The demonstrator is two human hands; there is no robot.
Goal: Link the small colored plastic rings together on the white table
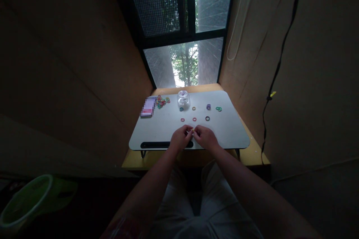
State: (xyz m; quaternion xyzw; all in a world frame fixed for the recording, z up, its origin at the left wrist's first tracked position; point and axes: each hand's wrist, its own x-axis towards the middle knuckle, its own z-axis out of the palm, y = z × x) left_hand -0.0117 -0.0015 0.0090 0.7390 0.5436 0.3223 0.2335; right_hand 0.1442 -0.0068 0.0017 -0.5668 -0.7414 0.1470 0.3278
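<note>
At the near edge of the white folding table [165,127], my left hand [181,136] and my right hand [205,136] meet with fingers pinched together. Between the fingertips shows a small yellow band [193,130], mostly hidden; both hands seem to grip it. Just beyond them lie ring-shaped bands like small hair ties in two loose rows. The nearer row has a pink band [183,120], a red band [194,119] and a dark band [207,118]. Farther back are a teal band [181,109], a yellowish band [193,108], purple bands [208,106] and green bands [218,109].
A clear jar [183,99] stands near the back. Left of it are a mixed pile of coloured bands [162,101] and a blurred phone-like slab [148,106]. A black slot [155,145] runs along the front edge. Walls flank the table, with a window [185,61] behind.
</note>
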